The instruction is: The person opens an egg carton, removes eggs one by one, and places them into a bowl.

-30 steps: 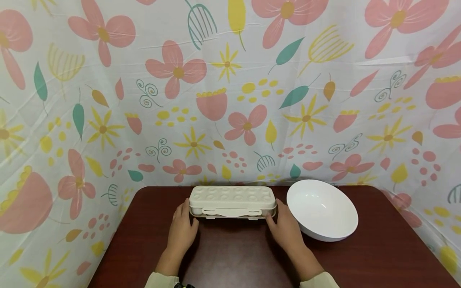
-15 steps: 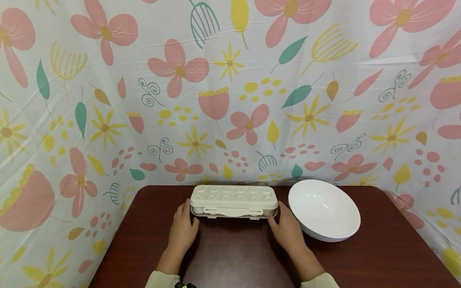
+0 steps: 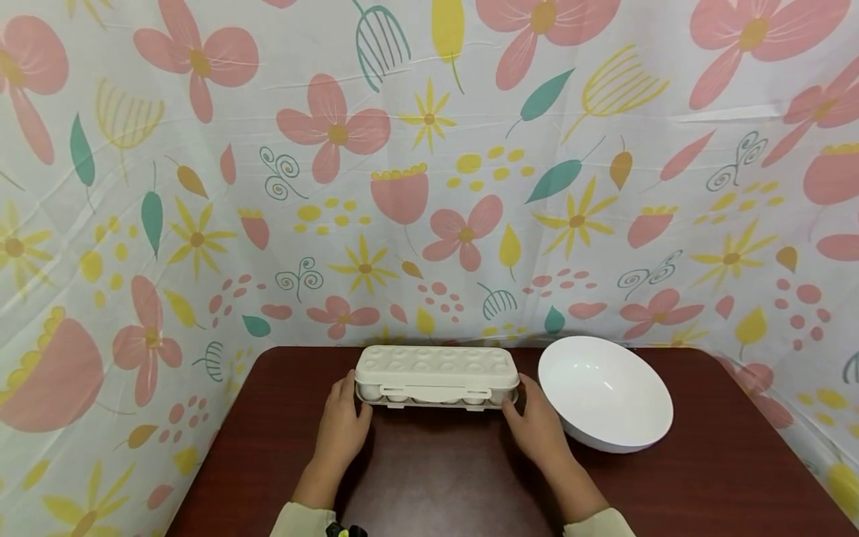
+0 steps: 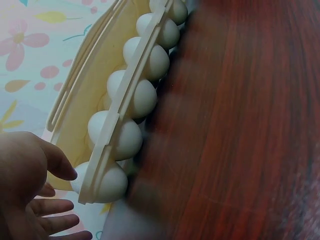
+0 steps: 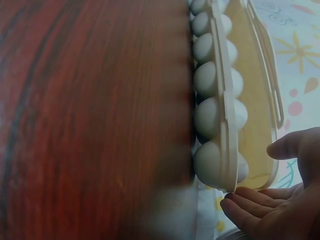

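Note:
In the head view a cream plastic egg box (image 3: 436,369) sits at the table's back edge. Its dimpled lid stands slightly raised at the front, and white eggs (image 4: 127,140) show beneath it. My left hand (image 3: 340,425) is at the box's left end; in the left wrist view its thumb lies by the nearest egg, with the other fingers fairly straight. At the right end is my right hand (image 3: 537,425). The right wrist view shows its straight fingers (image 5: 250,202) by the tray's corner and its thumb apart, near the lid (image 5: 257,100).
A large white bowl (image 3: 604,391) stands right of the egg box, close to my right hand. The dark red-brown table (image 3: 436,477) reaches back to a flower-printed cloth (image 3: 429,186), which hangs behind and to the sides.
Slightly more of the eggs shows under the lid's front edge. Both hands stay at the box's ends. The head view has shifted a little.

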Motion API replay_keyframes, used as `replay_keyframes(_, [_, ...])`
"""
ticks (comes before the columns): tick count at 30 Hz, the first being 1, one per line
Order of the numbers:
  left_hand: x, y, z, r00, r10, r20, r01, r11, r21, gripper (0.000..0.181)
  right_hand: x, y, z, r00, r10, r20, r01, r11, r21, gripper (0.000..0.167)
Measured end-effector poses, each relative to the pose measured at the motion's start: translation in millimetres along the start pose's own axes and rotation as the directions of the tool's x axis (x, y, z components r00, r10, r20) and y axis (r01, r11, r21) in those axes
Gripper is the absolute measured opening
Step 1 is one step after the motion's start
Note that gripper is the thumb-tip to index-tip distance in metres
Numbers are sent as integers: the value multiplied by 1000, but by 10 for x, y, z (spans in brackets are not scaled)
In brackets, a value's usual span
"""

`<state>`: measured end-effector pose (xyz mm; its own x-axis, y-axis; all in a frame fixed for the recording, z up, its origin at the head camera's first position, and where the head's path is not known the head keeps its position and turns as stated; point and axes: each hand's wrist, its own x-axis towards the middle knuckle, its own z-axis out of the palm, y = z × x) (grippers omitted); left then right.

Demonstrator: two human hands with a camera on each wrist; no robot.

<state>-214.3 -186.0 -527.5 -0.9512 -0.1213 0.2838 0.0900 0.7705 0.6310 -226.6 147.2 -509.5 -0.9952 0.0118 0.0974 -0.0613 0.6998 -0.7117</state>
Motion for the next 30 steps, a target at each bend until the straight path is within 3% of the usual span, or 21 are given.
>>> replay_keyframes(7, [50, -25, 2, 999, -36, 20, 38, 994, -99, 62, 8, 3, 4, 1000, 10, -10, -10, 997, 73, 63])
replay_keyframes(15, [91, -37, -8, 996, -91, 14, 92, 971, -222, 55, 13, -9, 17, 1000, 28, 0, -27, 984, 174, 63])
replay_keyframes(23, [115, -45, -10, 993, -119, -1, 114, 957, -266, 58, 31, -35, 21, 998, 56, -18, -51, 976, 213, 60])
replay_keyframes(30, [114, -27, -48, 993, -119, 3, 114, 951, -288, 48, 65, -34, 36, 998, 40, -48, -29, 976, 217, 57])
